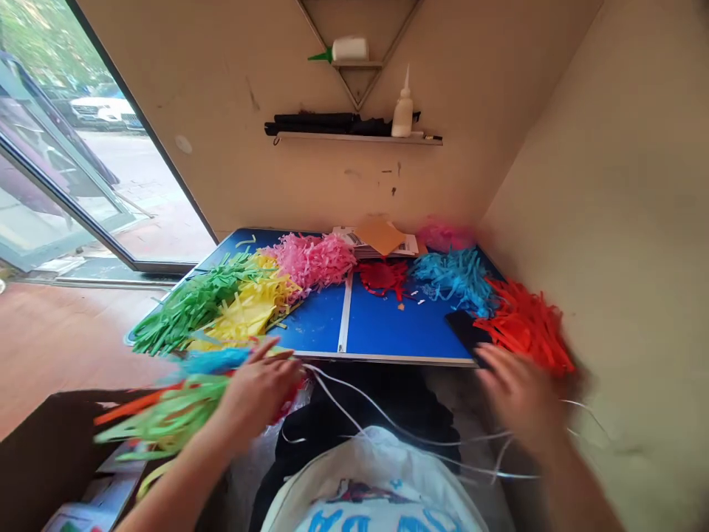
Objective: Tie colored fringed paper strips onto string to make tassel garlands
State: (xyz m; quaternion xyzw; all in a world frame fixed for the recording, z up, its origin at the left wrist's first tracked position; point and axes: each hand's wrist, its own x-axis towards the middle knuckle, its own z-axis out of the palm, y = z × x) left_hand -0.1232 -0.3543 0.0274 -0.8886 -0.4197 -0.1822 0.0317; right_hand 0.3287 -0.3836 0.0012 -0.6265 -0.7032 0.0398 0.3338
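Note:
My left hand is closed round a bunch of fringed paper strips, green, blue and orange, which fans out to the left below the table's front edge. My right hand is blurred by motion at the table's front right corner, next to the red strip pile and a dark flat object; its fingers look stretched out. Thin white strings run between both hands across my lap.
A blue table carries heaps of cut paper: green, yellow, pink, dark red, light blue. Papers lie at the back. A wall shelf holds a glue bottle. A window is at left.

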